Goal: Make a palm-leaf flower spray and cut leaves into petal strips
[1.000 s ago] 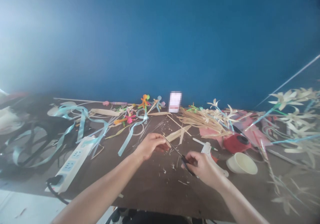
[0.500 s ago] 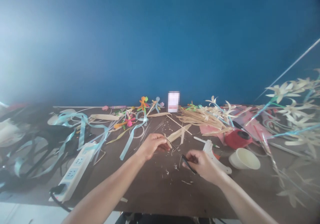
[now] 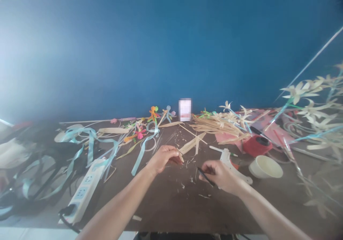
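Observation:
My left hand (image 3: 165, 158) is closed in a pinch on a small piece of pale husk (image 3: 181, 158), whose tip pokes out past the fingers. My right hand (image 3: 217, 174) is wrapped round scissors (image 3: 205, 176); their black handle shows, while the thin blades are hard to make out. A gap lies between the scissors and the husk piece. Just beyond my left hand, a wider strip of husk (image 3: 192, 144) lies flat on the brown table (image 3: 171, 204). Small pale scraps (image 3: 183, 185) are scattered between and below the hands.
Right of my right hand lie a white glue gun (image 3: 233, 166), a white cup (image 3: 266, 167) and a red object (image 3: 256, 145). Husk flowers (image 3: 300, 90) rise at far right. A power strip (image 3: 85, 190) and blue ribbons (image 3: 92, 140) lie left. A blurred upright panel (image 3: 185, 109) stands at the back.
The scissors have drawn back from the husk piece, so a gap shows between the hands. The left hand still pinches the husk. The view has tilted slightly.

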{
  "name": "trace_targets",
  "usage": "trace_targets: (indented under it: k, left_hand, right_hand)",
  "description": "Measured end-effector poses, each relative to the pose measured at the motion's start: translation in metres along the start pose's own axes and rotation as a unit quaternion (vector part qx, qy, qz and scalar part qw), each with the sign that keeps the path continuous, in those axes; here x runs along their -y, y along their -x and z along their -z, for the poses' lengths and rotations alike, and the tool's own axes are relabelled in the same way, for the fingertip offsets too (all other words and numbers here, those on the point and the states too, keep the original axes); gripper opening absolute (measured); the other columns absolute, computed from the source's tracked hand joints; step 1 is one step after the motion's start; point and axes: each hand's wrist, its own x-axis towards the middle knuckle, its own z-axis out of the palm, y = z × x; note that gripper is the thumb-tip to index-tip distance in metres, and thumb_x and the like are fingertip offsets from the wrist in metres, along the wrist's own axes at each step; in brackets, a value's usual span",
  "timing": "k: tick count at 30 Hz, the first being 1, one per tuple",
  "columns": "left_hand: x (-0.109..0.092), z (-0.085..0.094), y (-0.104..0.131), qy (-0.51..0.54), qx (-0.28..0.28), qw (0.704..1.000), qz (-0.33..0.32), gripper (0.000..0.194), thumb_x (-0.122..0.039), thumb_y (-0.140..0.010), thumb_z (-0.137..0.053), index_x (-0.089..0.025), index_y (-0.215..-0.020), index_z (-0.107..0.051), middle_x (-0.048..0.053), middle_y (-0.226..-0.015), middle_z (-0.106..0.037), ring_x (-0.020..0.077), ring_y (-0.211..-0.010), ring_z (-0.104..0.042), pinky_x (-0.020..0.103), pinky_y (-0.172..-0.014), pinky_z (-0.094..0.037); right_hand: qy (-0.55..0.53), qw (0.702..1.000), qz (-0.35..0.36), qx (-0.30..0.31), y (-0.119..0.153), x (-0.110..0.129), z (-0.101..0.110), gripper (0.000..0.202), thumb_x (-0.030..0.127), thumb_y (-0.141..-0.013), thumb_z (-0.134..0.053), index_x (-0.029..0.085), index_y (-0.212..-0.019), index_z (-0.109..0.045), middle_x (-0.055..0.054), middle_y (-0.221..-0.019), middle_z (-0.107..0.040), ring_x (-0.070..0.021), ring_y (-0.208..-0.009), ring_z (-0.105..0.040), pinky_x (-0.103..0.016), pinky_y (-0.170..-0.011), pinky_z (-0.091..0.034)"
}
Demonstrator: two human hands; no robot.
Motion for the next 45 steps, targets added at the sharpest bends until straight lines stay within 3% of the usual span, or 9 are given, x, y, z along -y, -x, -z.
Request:
trace_targets:
  k: [10,23,30,45]
  left_hand:
    - [-0.003,-0.003,0.003,0.020,0.002,1.000,0.010,0.013,-0.023,-0.063,-0.052,-0.012,-0.061,-0.059,0.005,-0.062,-0.065,0.0138,-0.056,-0.059,0.023,-0.053,-0.042]
    - [-0.006,-0.002,0.004,-0.012,0.012,1.000,-0.001,0.012,-0.024,-0.065,-0.050,-0.015,-0.060,-0.058,0.003,-0.062,-0.065,0.0139,-0.058,-0.059,0.025,-0.057,-0.042]
    - [-0.008,0.001,0.003,0.006,0.034,0.999,-0.012,0.013,-0.023,-0.066,-0.051,-0.012,-0.063,-0.056,0.007,-0.064,-0.065,0.0146,-0.058,-0.059,0.024,-0.055,-0.043]
    - [-0.020,0.003,0.007,-0.057,0.048,0.997,0.003,0.009,-0.021,-0.063,-0.053,-0.013,-0.059,-0.055,0.006,-0.059,-0.065,0.0151,-0.056,-0.059,0.024,-0.054,-0.042]
  right_hand:
    - [0.013,1.000,0.009,0.007,-0.002,-0.001,-0.002,0.027,0.039,-0.068,-0.058,0.014,-0.059,-0.053,0.005,-0.048,-0.043,-0.0058,-0.045,-0.034,-0.017,-0.041,-0.023]
    - [-0.100,0.995,0.006,0.014,-0.003,-0.003,-0.011,0.032,0.043,-0.063,-0.062,0.014,-0.056,-0.052,0.004,-0.048,-0.049,-0.0062,-0.045,-0.038,-0.018,-0.043,-0.027]
    - [-0.140,0.989,0.019,0.031,0.001,0.000,-0.005,0.030,0.041,-0.070,-0.057,0.014,-0.058,-0.051,0.004,-0.050,-0.048,-0.0056,-0.047,-0.037,-0.017,-0.044,-0.026]
    - [-0.145,0.988,-0.008,0.049,0.003,-0.001,0.002,0.028,0.041,-0.064,-0.063,0.014,-0.058,-0.054,0.004,-0.048,-0.052,-0.0057,-0.043,-0.042,-0.016,-0.040,-0.028]
